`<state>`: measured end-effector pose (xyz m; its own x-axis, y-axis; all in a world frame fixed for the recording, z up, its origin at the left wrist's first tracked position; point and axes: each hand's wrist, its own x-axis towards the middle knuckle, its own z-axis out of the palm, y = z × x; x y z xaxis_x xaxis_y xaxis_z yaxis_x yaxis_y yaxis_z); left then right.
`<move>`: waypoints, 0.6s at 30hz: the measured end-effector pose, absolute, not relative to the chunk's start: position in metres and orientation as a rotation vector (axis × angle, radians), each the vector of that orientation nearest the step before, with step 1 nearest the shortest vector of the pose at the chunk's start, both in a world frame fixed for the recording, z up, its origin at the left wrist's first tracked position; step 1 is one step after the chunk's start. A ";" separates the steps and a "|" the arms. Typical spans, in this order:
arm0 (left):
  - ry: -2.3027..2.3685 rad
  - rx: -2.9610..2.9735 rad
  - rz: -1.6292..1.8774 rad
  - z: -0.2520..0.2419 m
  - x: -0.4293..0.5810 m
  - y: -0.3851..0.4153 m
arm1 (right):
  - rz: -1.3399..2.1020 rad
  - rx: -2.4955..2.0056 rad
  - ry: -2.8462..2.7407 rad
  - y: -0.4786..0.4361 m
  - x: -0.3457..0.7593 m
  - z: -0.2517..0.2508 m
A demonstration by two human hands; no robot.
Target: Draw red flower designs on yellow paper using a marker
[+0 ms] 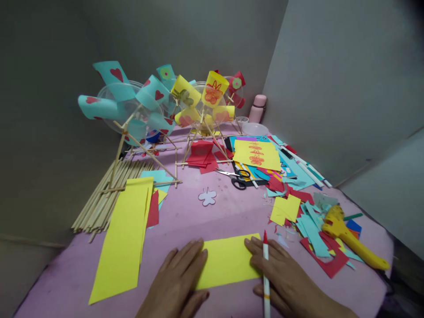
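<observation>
Down at the lower middle of the head view, a small yellow sheet (228, 260) lay flat on the pink table cover (232, 212). The left hand (179, 278) rested on the sheet's left end, palm down, fingers stretched out and gripping nothing. The right hand (285, 278) lay on the sheet's right end, fingers mostly flat but pinching a red-tipped pen (266, 274), whose tip pointed toward the top of the frame.

Left of the hands lay a long yellow strip (126, 238), and beyond it, at centre left, a bundle of wooden sticks (102, 203). A white flower cutout (207, 196) lay near the frame's middle, with scissors (236, 177) just above and to its right. At lower right a yellow glue gun (347, 234) sat on paper scraps (314, 238). Paper wheels (132, 106) on stick frames stood in the upper left.
</observation>
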<state>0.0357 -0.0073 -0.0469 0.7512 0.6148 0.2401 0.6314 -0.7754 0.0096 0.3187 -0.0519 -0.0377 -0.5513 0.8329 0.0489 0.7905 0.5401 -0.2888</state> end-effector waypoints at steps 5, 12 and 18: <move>-0.998 -3.015 -0.374 -0.048 0.064 -0.006 | 0.578 -1.217 -2.561 -0.045 0.305 -0.044; -0.940 -3.000 -0.309 -0.054 0.093 -0.004 | 0.681 -1.281 -2.361 -0.043 0.312 -0.045; -0.769 -2.904 -0.254 -0.054 0.099 -0.002 | 0.645 -1.276 -2.307 -0.040 0.310 -0.051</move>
